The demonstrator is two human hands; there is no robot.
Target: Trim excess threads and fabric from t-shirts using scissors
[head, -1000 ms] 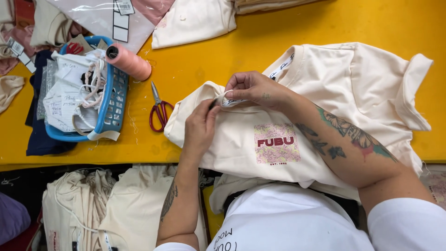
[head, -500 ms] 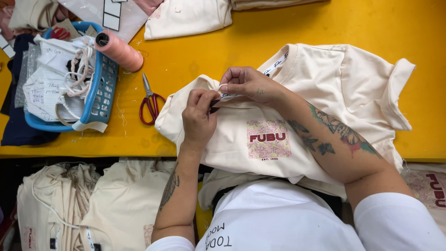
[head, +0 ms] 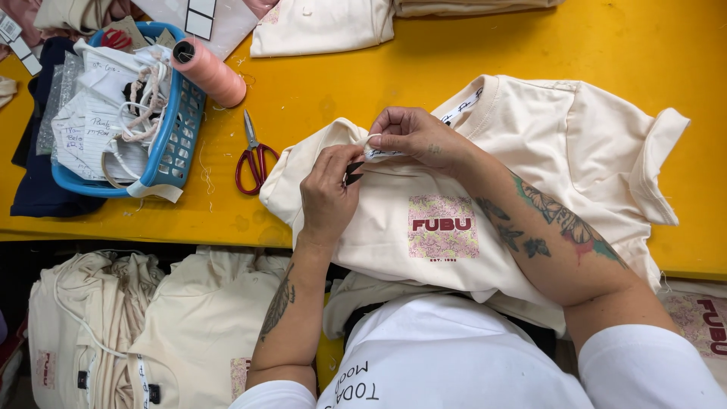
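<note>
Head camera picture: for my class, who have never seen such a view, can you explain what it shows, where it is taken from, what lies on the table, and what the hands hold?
The camera sits on a person's head and looks down at their own two bare hands; no machine is involved. A cream shirt lies on a yellow table. The right hand pinches a small white tag at a fold of the shirt. The left hand rests on the shirt and holds a small dark tool by that tag; what kind of tool is unclear. To the left lie red scissors, a pink thread cone and a blue basket of tags and cords. More cream garments hang below the table edge.
</note>
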